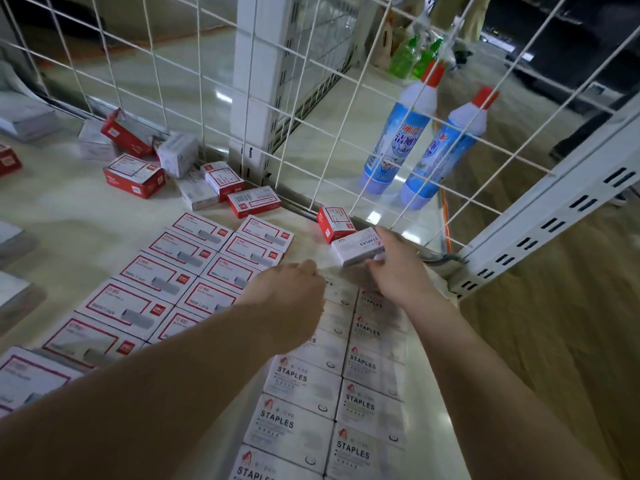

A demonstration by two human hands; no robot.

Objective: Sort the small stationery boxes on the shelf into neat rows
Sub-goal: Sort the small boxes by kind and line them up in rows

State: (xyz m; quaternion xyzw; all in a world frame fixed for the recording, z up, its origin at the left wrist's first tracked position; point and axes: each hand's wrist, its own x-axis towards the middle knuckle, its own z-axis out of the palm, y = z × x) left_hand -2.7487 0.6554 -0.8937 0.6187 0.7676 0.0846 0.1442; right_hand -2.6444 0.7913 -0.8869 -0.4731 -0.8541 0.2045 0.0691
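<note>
right hand (394, 263) was curled round white STAPLES box (358, 247) at far right | left hand (294, 289) was loosely curled, grip unclear | red-bordered rows (194, 271) were laid left

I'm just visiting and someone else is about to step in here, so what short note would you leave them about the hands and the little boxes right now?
Right hand: its grip is on a white STAPLES box at the far end of the white rows, near the wire mesh.
Left hand: fingers curled over the top of the white rows; whether it holds anything cannot be told.
Done: two rows of red-bordered boxes and two rows of white STAPLES boxes, lying flat side by side.
Left: a red box on edge beside the held one, and the loose pile by the mesh.
</note>
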